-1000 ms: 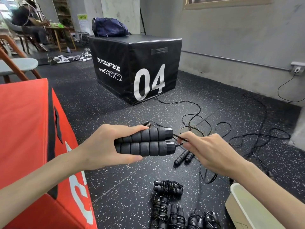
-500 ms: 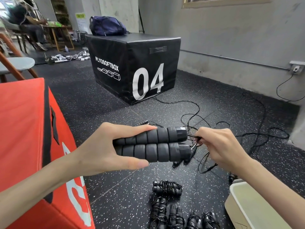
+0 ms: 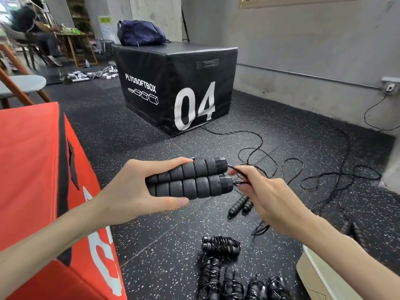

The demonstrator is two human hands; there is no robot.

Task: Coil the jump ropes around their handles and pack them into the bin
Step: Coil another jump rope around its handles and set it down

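My left hand grips two black foam jump rope handles held side by side, level, at chest height. Just right of their capped ends, my right hand pinches the thin black rope where it leaves the handles. Loose rope trails over the floor behind. Another pair of handles lies uncoiled on the floor below my right hand. Several coiled ropes lie in a group at the bottom centre. A corner of the cream bin shows at the bottom right, partly hidden by my right forearm.
A red plyo box stands close on my left. A black plyo box marked 04 sits ahead with a navy bag on top. More handles and tangled rope lie to the right. A person sits far back left.
My right hand slid along the rope and stays close to the handle caps. The handles in my left hand shifted slightly rightward then back; the view tilted a little.
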